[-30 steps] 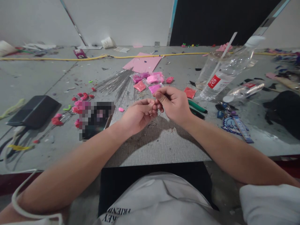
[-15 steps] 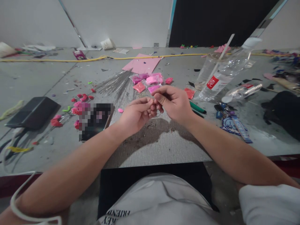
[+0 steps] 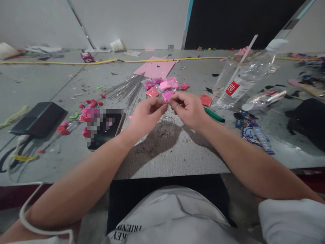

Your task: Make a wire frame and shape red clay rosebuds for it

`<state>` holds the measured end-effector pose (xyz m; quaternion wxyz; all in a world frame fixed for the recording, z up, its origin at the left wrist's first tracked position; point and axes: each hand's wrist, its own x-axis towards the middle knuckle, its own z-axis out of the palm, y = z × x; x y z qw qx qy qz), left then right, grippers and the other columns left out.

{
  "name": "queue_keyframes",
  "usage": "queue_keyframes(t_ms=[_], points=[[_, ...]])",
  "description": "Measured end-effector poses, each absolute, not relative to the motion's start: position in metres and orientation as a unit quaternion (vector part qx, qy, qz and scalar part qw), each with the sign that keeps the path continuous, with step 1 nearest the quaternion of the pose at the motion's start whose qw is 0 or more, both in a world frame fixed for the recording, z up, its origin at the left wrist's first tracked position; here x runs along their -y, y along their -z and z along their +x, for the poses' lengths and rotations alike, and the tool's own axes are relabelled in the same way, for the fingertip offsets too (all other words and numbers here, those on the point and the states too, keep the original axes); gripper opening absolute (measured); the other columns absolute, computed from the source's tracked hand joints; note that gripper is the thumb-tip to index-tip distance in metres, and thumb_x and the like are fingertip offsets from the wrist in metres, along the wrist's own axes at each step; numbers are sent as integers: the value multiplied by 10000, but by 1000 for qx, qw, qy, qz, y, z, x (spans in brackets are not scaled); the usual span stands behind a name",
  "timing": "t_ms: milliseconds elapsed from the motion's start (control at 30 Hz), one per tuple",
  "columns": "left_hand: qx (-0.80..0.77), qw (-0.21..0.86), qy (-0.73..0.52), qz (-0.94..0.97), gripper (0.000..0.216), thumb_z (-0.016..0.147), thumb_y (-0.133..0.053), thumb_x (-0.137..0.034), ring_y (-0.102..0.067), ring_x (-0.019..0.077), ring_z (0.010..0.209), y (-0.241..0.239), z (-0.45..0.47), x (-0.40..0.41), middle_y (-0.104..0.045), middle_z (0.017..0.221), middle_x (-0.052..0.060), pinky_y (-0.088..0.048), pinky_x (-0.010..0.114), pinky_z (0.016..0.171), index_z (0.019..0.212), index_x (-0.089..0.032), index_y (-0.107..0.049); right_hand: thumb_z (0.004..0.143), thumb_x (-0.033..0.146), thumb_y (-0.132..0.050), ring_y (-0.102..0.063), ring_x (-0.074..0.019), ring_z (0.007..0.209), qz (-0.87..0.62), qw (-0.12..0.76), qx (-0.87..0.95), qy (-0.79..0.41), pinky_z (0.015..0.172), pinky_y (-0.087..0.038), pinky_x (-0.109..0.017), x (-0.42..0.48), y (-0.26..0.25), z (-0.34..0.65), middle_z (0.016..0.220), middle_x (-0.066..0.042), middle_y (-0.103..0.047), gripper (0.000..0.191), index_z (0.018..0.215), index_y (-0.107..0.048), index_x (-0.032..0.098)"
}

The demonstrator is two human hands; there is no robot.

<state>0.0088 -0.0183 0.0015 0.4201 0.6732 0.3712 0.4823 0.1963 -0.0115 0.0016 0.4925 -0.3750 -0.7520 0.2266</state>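
My left hand (image 3: 148,115) and my right hand (image 3: 188,107) meet over the middle of the table, thumbs and fingertips pinched almost against each other. Whatever is between the fingertips is too small to make out. Just below them, a thin looped wire (image 3: 168,119) shows faintly, and I cannot tell whether it is held or lies on the table. Behind the fingers lie small bags of pink and purple clay (image 3: 169,83) and a coral packet (image 3: 152,92). A fan of thin metal wires (image 3: 127,88) spreads to their left.
On the left are a phone (image 3: 108,130), pink clay flowers on wires (image 3: 87,115) and a black power bank (image 3: 38,120). Green-handled pliers (image 3: 214,115) lie by my right wrist. Further right stand a plastic bottle (image 3: 250,76) and a cup (image 3: 225,73); a keychain (image 3: 255,135) is nearer.
My left hand has turned and risen slightly, its other fingers now curled behind the thumb. Both pinches have moved a little up, and the wire loop beneath shows more. The view has shifted slightly.
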Motion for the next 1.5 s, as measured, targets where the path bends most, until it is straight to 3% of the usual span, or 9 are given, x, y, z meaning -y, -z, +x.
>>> queue_keyframes(t_ms=[133, 333, 500, 600, 867, 1067, 1233, 1300, 1500], points=[[-373, 412, -476, 682, 97, 900, -720, -209, -545, 128, 704, 2, 9, 14, -631, 765, 8, -403, 260, 641, 816, -187, -678, 979, 551, -658, -454, -112, 559, -390, 489, 722, -294, 532, -350, -275, 9, 2, 196, 627, 32, -534, 396, 821, -617, 190], [-352, 430, -457, 694, 53, 902, -700, -163, -599, 125, 738, 8, 10, 9, -674, 835, 18, -477, 254, 661, 885, -192, -659, 957, 462, -709, -412, -94, 559, -381, 457, 745, -302, 512, -318, -264, 6, 0, 199, 614, 44, -503, 355, 762, -587, 191], [-316, 385, -523, 692, 232, 917, -681, -139, -632, 130, 778, 17, 13, 9, -668, 853, 4, -500, 266, 696, 1128, -233, -661, 886, 561, -780, -511, -95, 506, -332, 489, 630, -504, 437, -376, -242, 4, 3, 195, 622, 43, -561, 399, 827, -625, 198], [-308, 370, -541, 689, 220, 919, -673, -133, -644, 126, 798, 19, 15, 13, -674, 867, 7, -514, 268, 726, 1120, -224, -687, 843, 549, -832, -562, -92, 516, -311, 495, 588, -560, 407, -384, -222, 5, 5, 193, 661, 31, -601, 410, 810, -641, 187], [-316, 411, -545, 659, 86, 901, -727, -162, -613, 97, 678, 13, 18, 17, -649, 756, -14, -514, 231, 644, 894, -189, -646, 832, 536, -848, -512, -71, 480, -285, 529, 612, -515, 415, -381, -205, 8, 7, 188, 603, 50, -588, 406, 831, -647, 183], [-332, 440, -532, 643, 216, 826, -748, -79, -698, 125, 817, 10, 16, 17, -730, 923, 13, -579, 244, 728, 995, -203, -701, 874, 290, -792, -475, -63, 471, -340, 518, 639, -455, 425, -341, -208, 11, 5, 189, 583, 56, -576, 195, 808, -645, 180], [-323, 475, -510, 640, 59, 878, -709, -149, -689, 134, 761, 5, 9, 10, -720, 826, 17, -586, 288, 753, 909, -188, -742, 845, 281, -788, -421, -63, 421, -340, 478, 652, -481, 405, -293, -209, 6, 0, 196, 479, 67, -526, 181, 764, -671, 169], [-336, 449, -485, 671, 51, 914, -684, -188, -671, 137, 723, 4, 7, 8, -704, 776, 20, -569, 298, 729, 898, -181, -732, 813, 315, -810, -410, -65, 391, -332, 463, 631, -528, 383, -277, -209, 3, 2, 198, 463, 66, -530, 206, 756, -671, 174], [-379, 229, -427, 789, 121, 948, -598, -160, -572, 135, 657, 0, 6, 10, -670, 739, 23, -419, 291, 605, 836, -188, -634, 769, 318, -823, -466, -77, 399, -353, 445, 578, -586, 346, -262, -190, -1, 7, 197, 506, 48, -575, 191, 761, -694, 178]])
